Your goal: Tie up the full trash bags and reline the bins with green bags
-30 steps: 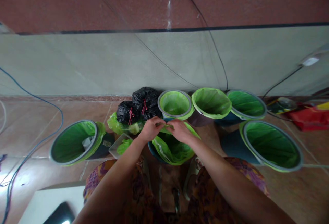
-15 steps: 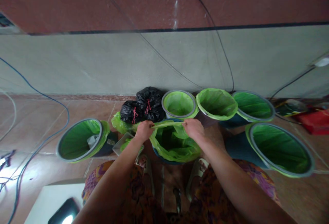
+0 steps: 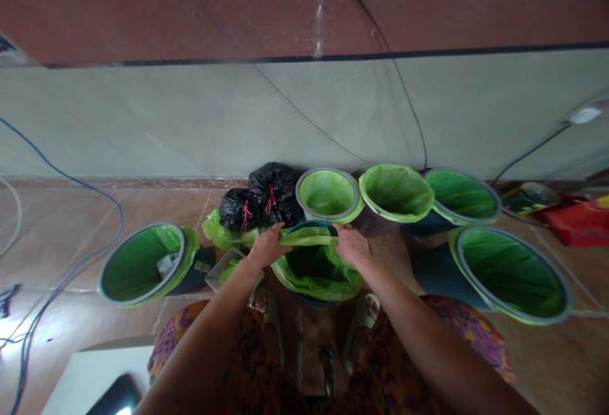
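A dark blue bin (image 3: pixel 304 298) stands on the floor right in front of me with a green plastic liner (image 3: pixel 314 275) in it. My left hand (image 3: pixel 267 247) grips the liner's edge at the bin's far left rim. My right hand (image 3: pixel 352 245) grips the liner's edge at the far right rim. The liner's far edge (image 3: pixel 308 235) is stretched between both hands over the rim. Both hands' fingers are curled on the plastic.
Several more green-lined bins surround me: one on the left (image 3: pixel 143 264), three along the wall (image 3: pixel 327 194) (image 3: pixel 396 191) (image 3: pixel 460 195), one on the right (image 3: pixel 510 273). Two tied black bags (image 3: pixel 261 198) sit by the wall. A clear tray (image 3: pixel 226 268) lies beside my left hand. Cables (image 3: pixel 61 263) cross the floor at left.
My hands started together at the liner's far edge, then moved apart to the bin's sides, spreading the liner open over the rim.
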Tool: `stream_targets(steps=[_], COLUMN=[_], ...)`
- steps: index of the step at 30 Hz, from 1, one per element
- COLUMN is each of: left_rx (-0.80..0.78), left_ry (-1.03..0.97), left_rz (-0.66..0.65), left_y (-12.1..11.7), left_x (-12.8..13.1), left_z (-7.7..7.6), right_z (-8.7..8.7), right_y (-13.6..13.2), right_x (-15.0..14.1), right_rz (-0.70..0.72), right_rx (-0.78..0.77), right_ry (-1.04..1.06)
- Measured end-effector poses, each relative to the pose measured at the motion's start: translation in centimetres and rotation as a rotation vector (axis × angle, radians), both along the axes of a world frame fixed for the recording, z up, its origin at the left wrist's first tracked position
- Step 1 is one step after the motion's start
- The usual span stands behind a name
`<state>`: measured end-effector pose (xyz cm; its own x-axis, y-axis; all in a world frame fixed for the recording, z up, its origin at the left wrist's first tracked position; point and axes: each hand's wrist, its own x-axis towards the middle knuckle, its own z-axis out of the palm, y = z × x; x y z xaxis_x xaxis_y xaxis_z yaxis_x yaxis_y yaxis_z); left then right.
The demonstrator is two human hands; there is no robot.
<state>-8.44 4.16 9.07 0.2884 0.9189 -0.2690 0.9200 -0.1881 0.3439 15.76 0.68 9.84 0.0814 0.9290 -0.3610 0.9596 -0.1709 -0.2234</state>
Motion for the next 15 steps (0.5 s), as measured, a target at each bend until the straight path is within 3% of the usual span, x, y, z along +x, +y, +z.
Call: stream_targets(steps=[3, 6, 10, 12, 15], left_rx=[0.041, 0.023, -0.078, -0.179, -0.214], left_ry=[-0.026, 0.025, -0.033, -0.086, -0.039], left_rz=[-0.083, -0.145, -0.195, -0.193, -0.122], left_y=[-0.2, -0.4, -0.3, 0.0, 0.5], left_x=[0.1, 0.3, 0.6, 0.8, 0.9], left_z=[0.0, 0.2, 0.0, -0.4, -1.1], right_z=[-0.5, -0.8, -1.7, -2.3, -2.9], right_y=[-0.3, 0.0, 0.8, 1.0, 0.7], right_x=[-0.6, -0.5, 0.7, 1.1, 1.2], right_rz=[0.088, 0.067, -0.043, -0.084, -0.083], right_rx=[0.001, 0.028, 0.168, 0.099, -0.018], right_ry=[0.051, 0.121, 0.481, 0.537, 0.429])
